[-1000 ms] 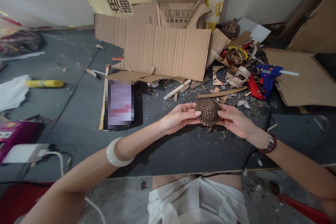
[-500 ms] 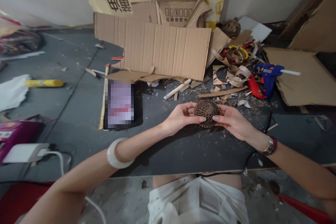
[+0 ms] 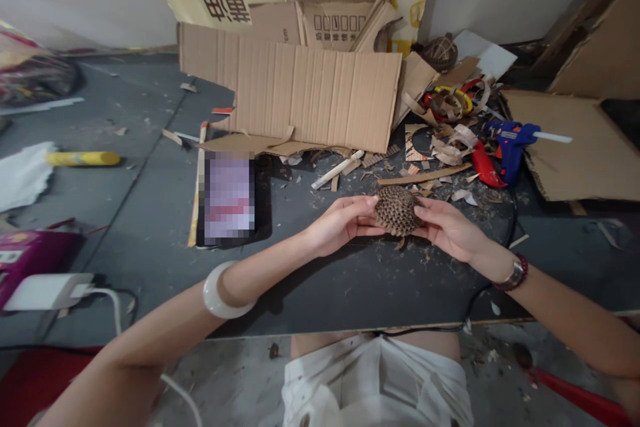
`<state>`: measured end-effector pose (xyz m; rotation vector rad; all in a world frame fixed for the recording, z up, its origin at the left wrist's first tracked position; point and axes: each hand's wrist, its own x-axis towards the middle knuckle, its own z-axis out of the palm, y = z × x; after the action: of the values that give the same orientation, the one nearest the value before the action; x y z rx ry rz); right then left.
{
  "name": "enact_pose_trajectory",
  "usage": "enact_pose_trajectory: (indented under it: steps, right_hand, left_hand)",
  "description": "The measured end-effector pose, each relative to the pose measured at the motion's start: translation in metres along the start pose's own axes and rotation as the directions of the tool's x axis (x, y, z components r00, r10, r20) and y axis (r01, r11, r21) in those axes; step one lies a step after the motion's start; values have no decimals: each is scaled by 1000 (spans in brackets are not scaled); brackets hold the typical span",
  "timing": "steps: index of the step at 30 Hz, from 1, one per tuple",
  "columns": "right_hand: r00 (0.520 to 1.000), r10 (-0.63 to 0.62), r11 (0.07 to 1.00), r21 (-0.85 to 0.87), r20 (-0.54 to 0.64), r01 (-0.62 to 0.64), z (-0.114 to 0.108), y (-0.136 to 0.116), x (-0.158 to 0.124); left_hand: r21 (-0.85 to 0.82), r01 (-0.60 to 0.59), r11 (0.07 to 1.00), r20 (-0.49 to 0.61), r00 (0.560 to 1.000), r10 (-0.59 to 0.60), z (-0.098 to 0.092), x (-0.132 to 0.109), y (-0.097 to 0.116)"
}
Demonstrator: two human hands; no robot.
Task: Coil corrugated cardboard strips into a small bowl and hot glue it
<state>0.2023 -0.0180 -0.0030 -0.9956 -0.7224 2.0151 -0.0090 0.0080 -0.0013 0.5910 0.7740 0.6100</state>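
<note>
Evidently both hands were occupied with one small thing: a domed, honeycomb-textured cardboard piece [image 3: 397, 211], which sat between them over the near part of the dark grey surface [image 3: 320, 300]. The left hand [image 3: 345, 223] had closed on its left side, thumb against the edge and the other fingers reaching toward its underside. The right hand [image 3: 450, 230] gripped the opposite side in much the same way, its thumb laid on the rim. Whether the underside touched the surface, I could not tell.

A white bangle [image 3: 214, 290] circled the left forearm, and a dark red bracelet [image 3: 521, 272] the right wrist. Just beyond the hands lay a narrow cardboard strip [image 3: 425, 175] and a white stick [image 3: 337, 170], with paper scraps [image 3: 453, 147] heaped behind and to the right. A blue glue gun [image 3: 513, 137] stood near that heap, a pale stick jutting from it. Farther back, a large corrugated sheet [image 3: 310, 93] leaned across the middle. Left of the hands rested a phone [image 3: 227, 197], its screen blurred into blocks; well apart, toward the left edge, were a yellow-handled tool [image 3: 83, 159] and a white charger [image 3: 50, 292].
</note>
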Motion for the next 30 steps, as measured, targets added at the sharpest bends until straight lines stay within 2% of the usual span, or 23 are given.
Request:
enact_pose_trajectory:
  steps: [3, 7, 11, 14, 17, 22, 27, 30]
  right_hand:
    - [1000, -11, 998, 68, -4, 12, -2, -3, 1]
    - [1000, -10, 995, 99, 25, 8, -2, -4, 0]
    - [999, 15, 991, 132, -29, -12, -4, -4, 1]
    - [997, 47, 988, 152, -55, -39, -6, -3, 1]
    - [997, 48, 984, 172, -62, -37, -5, -4, 1]
    - [999, 34, 988, 149, -11, -32, -1, -5, 0]
    - [996, 49, 984, 173, -76, -35, -4, -4, 2]
    - [996, 44, 982, 188, -81, -28, -5, -3, 2]
  left_hand:
    - [-26, 53, 998, 3, 999, -53, -3, 1, 3]
    - [-76, 54, 996, 45, 998, -51, -4, 1, 4]
    - [-100, 106, 989, 73, 992, -99, -4, 1, 6]
    - [-139, 132, 981, 50, 991, -126, -4, 1, 6]
    - [-150, 107, 983, 25, 994, -104, -3, 2, 7]
    - [-138, 101, 985, 37, 995, -96, -2, 1, 7]
    - [-139, 151, 979, 15, 988, -151, -1, 1, 10]
    - [-118, 134, 984, 14, 991, -133, -2, 0, 11]
